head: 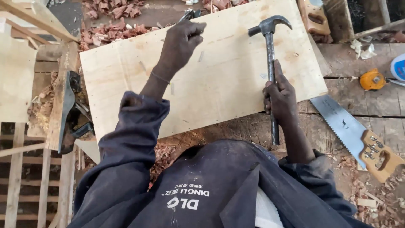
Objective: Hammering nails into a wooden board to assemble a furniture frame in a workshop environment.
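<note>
Claw hammer (270,55) stands upright over the plywood sheet (228,88), head near the sheet's far edge, handle running back toward the person. Right hand (280,98) is wrapped tight around the handle at mid-length, thumb laid along the shaft. Left hand (180,44) is curled narrow, fingertips pinched on the sheet near its far edge; what they pinch is too small to tell. Handsaw (350,131) lies on the bench just right of the sheet. Yellow tape measure (373,80) sits further right. Hand plane (69,114) rests left of the sheet.
</note>
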